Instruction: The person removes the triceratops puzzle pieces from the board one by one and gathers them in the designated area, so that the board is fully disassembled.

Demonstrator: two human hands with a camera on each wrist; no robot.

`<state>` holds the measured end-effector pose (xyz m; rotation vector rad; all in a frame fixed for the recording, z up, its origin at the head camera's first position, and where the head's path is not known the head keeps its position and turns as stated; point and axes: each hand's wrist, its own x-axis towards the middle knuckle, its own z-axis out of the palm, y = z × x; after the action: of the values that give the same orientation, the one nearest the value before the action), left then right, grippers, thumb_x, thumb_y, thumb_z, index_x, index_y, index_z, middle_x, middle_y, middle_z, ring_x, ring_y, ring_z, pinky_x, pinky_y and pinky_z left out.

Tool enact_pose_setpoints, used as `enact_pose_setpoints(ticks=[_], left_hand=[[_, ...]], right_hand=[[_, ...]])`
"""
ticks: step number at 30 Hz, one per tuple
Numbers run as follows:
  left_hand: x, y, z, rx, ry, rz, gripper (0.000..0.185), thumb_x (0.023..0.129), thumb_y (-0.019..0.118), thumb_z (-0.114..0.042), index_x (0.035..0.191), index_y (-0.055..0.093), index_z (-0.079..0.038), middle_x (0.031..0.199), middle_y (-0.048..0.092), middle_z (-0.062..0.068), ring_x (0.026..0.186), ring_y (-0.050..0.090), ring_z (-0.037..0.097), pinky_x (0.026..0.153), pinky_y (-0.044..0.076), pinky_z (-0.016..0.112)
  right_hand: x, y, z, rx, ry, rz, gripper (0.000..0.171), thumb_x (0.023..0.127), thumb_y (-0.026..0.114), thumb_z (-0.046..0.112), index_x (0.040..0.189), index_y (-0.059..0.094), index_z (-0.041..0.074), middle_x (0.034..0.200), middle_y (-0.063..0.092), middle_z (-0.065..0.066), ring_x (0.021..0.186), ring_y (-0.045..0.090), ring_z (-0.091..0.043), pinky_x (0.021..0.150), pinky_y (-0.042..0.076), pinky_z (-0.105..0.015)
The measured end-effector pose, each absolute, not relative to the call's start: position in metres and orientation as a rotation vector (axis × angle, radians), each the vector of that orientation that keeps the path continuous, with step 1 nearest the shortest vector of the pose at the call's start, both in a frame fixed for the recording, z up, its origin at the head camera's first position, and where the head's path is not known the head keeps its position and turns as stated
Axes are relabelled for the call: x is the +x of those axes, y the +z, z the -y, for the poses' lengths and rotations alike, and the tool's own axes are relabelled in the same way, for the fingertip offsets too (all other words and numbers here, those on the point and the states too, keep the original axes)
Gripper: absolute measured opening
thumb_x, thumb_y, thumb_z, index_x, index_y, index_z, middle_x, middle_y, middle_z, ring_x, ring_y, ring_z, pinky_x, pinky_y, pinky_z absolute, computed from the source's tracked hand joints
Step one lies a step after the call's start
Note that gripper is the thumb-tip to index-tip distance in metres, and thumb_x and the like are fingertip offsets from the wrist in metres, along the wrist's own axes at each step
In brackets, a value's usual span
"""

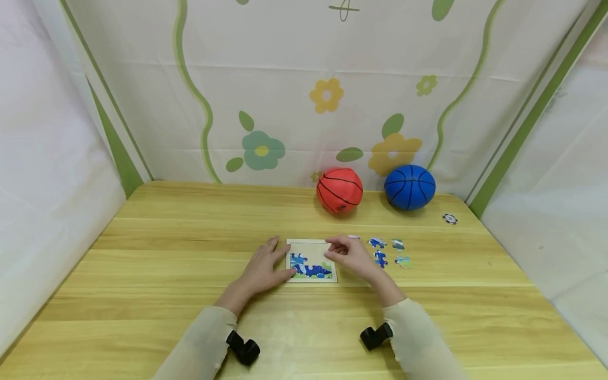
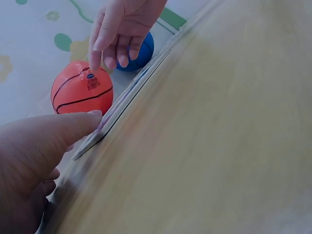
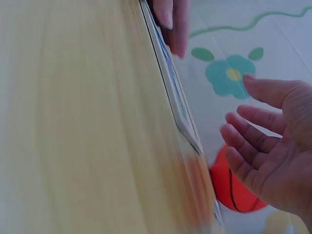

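Observation:
A small square puzzle board (image 1: 311, 248) lies in the middle of the wooden table (image 1: 166, 253), with blue pieces filling its lower part. My left hand (image 1: 280, 258) rests flat beside it, straight fingers touching the board's left edge (image 2: 97, 134). My right hand (image 1: 332, 250) hovers over the board's right edge, fingers relaxed and holding nothing; the right wrist view shows its bare palm (image 3: 273, 161). Several loose puzzle pieces (image 1: 380, 258) lie just right of the right hand.
An orange ball (image 1: 339, 190) and a blue ball (image 1: 409, 187) sit at the table's back edge against the flowered cloth wall. A small black-and-white disc (image 1: 449, 218) lies at the back right. Cloth walls close in both sides.

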<state>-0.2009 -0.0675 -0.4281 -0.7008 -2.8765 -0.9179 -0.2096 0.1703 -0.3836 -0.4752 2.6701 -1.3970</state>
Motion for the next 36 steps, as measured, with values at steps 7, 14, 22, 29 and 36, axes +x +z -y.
enact_pose_setpoints(ticks=[7,14,22,29,36], left_hand=[[-0.204,-0.431,0.070,-0.718,-0.834,2.898,0.063,0.079,0.054,-0.048,0.128,0.044,-0.010,0.137,0.022,0.021,0.126,0.014,0.031,0.099,0.012,0.045],[-0.204,-0.430,0.070,-0.724,-0.826,2.915,0.064,0.079,0.053,-0.049,0.129,0.042,-0.012,0.138,0.019,0.020,0.127,0.011,0.030,0.100,0.010,0.044],[-0.205,-0.431,0.071,-0.712,-0.829,2.933,0.064,0.079,0.053,-0.050,0.130,0.041,-0.012,0.139,0.018,0.018,0.127,0.010,0.029,0.100,0.009,0.044],[-0.205,-0.432,0.071,-0.720,-0.850,2.923,0.064,0.079,0.054,-0.049,0.129,0.041,-0.012,0.138,0.019,0.019,0.127,0.009,0.029,0.100,0.009,0.044],[-0.205,-0.432,0.071,-0.717,-0.864,2.920,0.064,0.079,0.054,-0.049,0.129,0.041,-0.012,0.139,0.018,0.018,0.127,0.009,0.029,0.100,0.009,0.044]], right_hand=[[-0.214,-0.404,-0.143,-0.582,-1.383,-2.632,0.032,0.080,0.062,0.013,0.107,0.058,-0.002,0.083,0.057,-0.003,0.073,0.051,-0.015,0.066,0.045,-0.025],[-0.217,-0.423,-0.130,-0.729,-1.128,-2.842,0.034,0.076,0.066,0.018,0.107,0.061,0.003,0.085,0.051,0.002,0.077,0.043,-0.013,0.067,0.037,-0.027],[-0.215,-0.423,-0.123,-0.699,-1.030,-2.909,0.030,0.075,0.067,0.020,0.103,0.064,0.011,0.082,0.047,0.004,0.077,0.040,-0.013,0.068,0.030,-0.030],[-0.215,-0.425,-0.121,-0.684,-1.088,-2.920,0.027,0.074,0.068,0.018,0.100,0.062,0.012,0.086,0.050,0.005,0.077,0.043,-0.012,0.070,0.028,-0.033],[-0.216,-0.426,-0.120,-0.661,-1.266,-2.820,0.026,0.073,0.067,0.010,0.098,0.058,0.009,0.078,0.053,0.002,0.067,0.046,-0.011,0.063,0.035,-0.028]])
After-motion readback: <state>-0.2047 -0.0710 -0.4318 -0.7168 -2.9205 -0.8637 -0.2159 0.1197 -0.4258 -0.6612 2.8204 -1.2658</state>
